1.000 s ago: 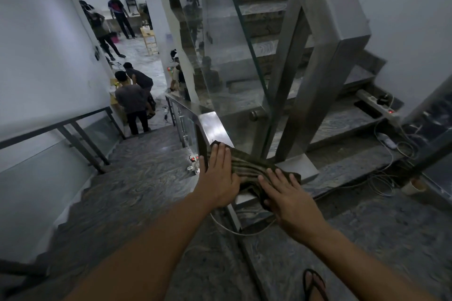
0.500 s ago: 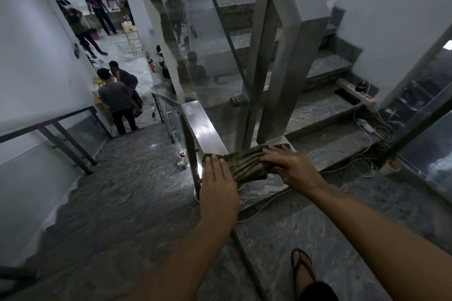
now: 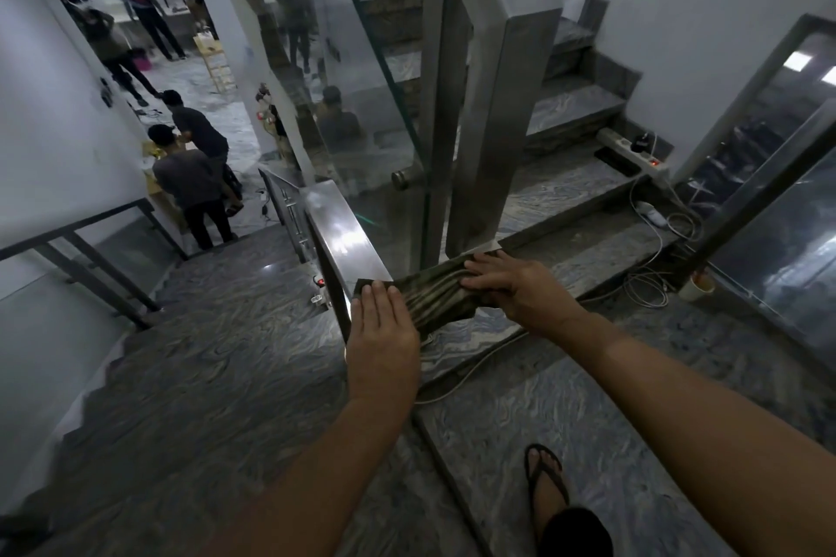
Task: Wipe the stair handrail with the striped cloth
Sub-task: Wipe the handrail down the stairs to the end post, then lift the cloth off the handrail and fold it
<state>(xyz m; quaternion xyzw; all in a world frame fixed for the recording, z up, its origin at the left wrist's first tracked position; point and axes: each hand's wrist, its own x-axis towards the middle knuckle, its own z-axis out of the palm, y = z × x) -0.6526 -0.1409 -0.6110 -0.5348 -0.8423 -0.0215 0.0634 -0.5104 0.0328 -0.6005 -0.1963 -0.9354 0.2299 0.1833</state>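
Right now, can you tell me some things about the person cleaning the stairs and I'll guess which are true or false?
1. Both hands lie flat on the striped cloth. True: the left hand and the right hand press on it, palms down.
2. The cloth is on the floor. False: it lies across the metal handrail.
3. A white power strip sits on a stair step. True.
4. The person is wearing boots. False: a sandal shows on a bare foot.
5. Nobody else is around. False: other people stand at the bottom of the stairs.
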